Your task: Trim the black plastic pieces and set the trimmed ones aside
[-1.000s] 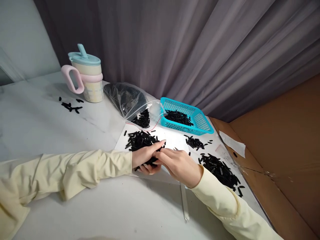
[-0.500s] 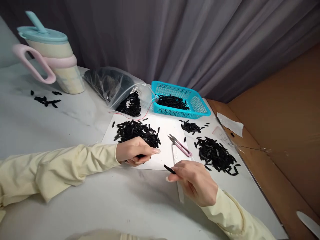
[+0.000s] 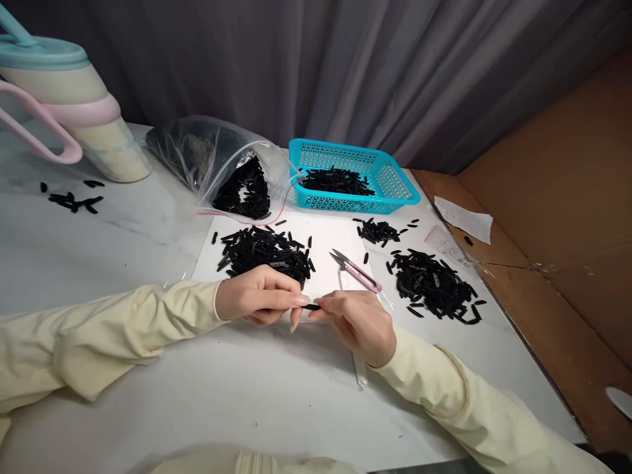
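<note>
My left hand (image 3: 257, 299) and my right hand (image 3: 356, 321) meet over the front edge of a white sheet (image 3: 330, 240), both pinching one small black strip (image 3: 311, 306) between their fingertips. A heap of the same black strips (image 3: 264, 251) lies just behind my left hand. Pink thread snips (image 3: 358, 271) lie on the sheet behind my right hand. A second pile of black strips (image 3: 433, 287) sits to the right.
A turquoise basket (image 3: 390, 184) with black strips stands at the back, beside a clear plastic bag (image 3: 207, 158) spilling more. A pastel mug with pink handle (image 3: 74, 125) is at the far left. Brown cardboard (image 3: 557, 210) rises on the right.
My right hand carried a single black strip from in front of me back to my left hand, and both hands now grip it. The camera view shifted down and left.
</note>
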Tool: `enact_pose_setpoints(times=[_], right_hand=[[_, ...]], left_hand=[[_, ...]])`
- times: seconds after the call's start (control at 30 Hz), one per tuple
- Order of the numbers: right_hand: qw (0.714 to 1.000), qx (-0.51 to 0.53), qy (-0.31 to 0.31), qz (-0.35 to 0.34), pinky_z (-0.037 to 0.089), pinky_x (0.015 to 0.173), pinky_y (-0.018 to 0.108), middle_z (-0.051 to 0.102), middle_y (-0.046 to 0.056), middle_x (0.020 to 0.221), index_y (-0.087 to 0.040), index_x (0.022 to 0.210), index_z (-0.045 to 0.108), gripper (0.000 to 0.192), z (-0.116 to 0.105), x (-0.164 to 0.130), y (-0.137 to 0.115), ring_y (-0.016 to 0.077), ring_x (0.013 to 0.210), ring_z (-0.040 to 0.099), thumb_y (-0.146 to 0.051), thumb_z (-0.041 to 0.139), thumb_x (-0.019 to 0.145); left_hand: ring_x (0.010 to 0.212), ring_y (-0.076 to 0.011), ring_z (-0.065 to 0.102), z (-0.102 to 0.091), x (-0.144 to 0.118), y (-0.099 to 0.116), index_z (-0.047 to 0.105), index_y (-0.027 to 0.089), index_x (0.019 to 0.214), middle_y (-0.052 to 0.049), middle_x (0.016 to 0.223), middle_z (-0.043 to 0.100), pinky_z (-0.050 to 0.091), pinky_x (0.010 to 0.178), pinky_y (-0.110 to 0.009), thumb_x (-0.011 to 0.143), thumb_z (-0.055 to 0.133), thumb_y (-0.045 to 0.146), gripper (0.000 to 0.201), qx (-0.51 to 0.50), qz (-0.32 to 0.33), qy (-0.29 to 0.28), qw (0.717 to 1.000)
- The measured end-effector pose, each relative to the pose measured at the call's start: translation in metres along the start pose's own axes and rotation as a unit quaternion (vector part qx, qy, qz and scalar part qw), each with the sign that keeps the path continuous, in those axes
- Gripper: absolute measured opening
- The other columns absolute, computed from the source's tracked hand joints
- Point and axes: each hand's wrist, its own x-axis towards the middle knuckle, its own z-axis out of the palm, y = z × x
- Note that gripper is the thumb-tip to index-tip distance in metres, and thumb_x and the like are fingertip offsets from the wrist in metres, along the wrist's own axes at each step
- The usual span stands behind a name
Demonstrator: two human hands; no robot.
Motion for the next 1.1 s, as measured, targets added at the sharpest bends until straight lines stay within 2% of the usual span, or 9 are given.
enact_pose_setpoints(times=[0.13,0.23,0.3,0.37,0.43,0.53,0.8,0.93,1.1], right_hand=[[0.998,0.010,0.035,0.043,0.041,0.047,0.023,0.064,0.002,0.065,-0.018,0.084,0.054,0.010,-0.002,0.002,0.000,0.0115,0.049,0.056,-0.022,0.048,0.090],[0.987,0.094,0.004,0.129,0.046,0.053,0.022,0.066,0.002,0.070,-0.018,0.090,0.056,0.006,-0.005,0.005,-0.002,0.0113,0.055,0.060,-0.022,0.052,0.088],[0.955,0.201,-0.026,0.215,0.047,0.052,0.022,0.065,0.002,0.069,-0.018,0.090,0.057,0.008,-0.006,0.007,-0.003,0.0114,0.056,0.061,-0.023,0.052,0.088],[0.901,0.320,-0.044,0.291,0.045,0.044,0.021,0.065,0.002,0.069,-0.017,0.087,0.057,0.012,-0.006,0.008,-0.003,0.0116,0.053,0.061,-0.027,0.051,0.088],[0.841,0.421,-0.055,0.335,0.041,0.038,0.020,0.065,0.005,0.073,-0.015,0.085,0.056,0.017,-0.005,0.009,-0.003,0.0120,0.051,0.061,-0.031,0.051,0.087],[0.784,0.506,-0.065,0.354,0.040,0.036,0.018,0.066,0.007,0.073,-0.013,0.084,0.056,0.024,-0.005,0.012,-0.002,0.0122,0.051,0.061,-0.035,0.049,0.088],[0.692,0.608,-0.075,0.381,0.040,0.034,0.015,0.065,0.006,0.063,-0.011,0.075,0.055,0.024,-0.006,0.015,-0.005,0.0121,0.048,0.061,-0.033,0.053,0.086],[0.666,0.633,-0.073,0.389,0.040,0.034,0.015,0.065,0.006,0.062,-0.011,0.074,0.055,0.025,-0.006,0.015,-0.005,0.0121,0.047,0.061,-0.033,0.054,0.085],[0.655,0.640,-0.073,0.394,0.040,0.034,0.015,0.066,0.007,0.061,-0.012,0.073,0.054,0.026,-0.005,0.016,-0.004,0.0118,0.045,0.060,-0.033,0.052,0.087]], left_hand=[[0.031,-0.0030,0.016,-0.001,0.001,0.000,0.059,0.011,0.066,0.009,0.035,0.026,0.013,0.032,-0.018,0.083,0.051,0.032,0.028,-0.001,0.011,0.019,1.000],[0.031,-0.0026,0.015,-0.002,0.002,-0.001,0.058,0.012,0.066,0.009,0.034,0.025,0.014,0.031,-0.016,0.083,0.051,0.031,0.027,-0.018,0.015,0.029,0.999],[0.030,-0.0023,0.014,-0.004,0.002,-0.003,0.057,0.012,0.066,0.009,0.034,0.025,0.013,0.030,-0.016,0.083,0.051,0.031,0.027,-0.032,0.017,0.029,0.999],[0.029,-0.0020,0.015,-0.006,0.004,-0.004,0.057,0.012,0.067,0.009,0.034,0.026,0.013,0.029,-0.015,0.083,0.051,0.031,0.026,-0.048,0.023,0.023,0.998],[0.029,-0.0018,0.016,-0.008,0.005,-0.006,0.057,0.012,0.067,0.009,0.034,0.027,0.014,0.029,-0.014,0.084,0.051,0.031,0.026,-0.062,0.029,0.016,0.998],[0.028,-0.0015,0.016,-0.010,0.005,-0.007,0.057,0.012,0.068,0.009,0.035,0.028,0.015,0.028,-0.013,0.084,0.050,0.030,0.025,-0.074,0.032,0.012,0.997],[0.028,-0.0015,0.016,-0.010,0.005,-0.007,0.058,0.012,0.068,0.009,0.035,0.028,0.015,0.028,-0.013,0.084,0.050,0.030,0.026,-0.087,0.025,0.007,0.996],[0.028,-0.0015,0.016,-0.010,0.005,-0.008,0.058,0.012,0.068,0.009,0.035,0.028,0.015,0.028,-0.013,0.085,0.050,0.030,0.026,-0.091,0.028,0.008,0.995],[0.028,-0.0014,0.015,-0.009,0.006,-0.008,0.057,0.012,0.066,0.009,0.035,0.027,0.015,0.028,-0.012,0.085,0.048,0.030,0.027,-0.087,0.022,0.017,0.996]])
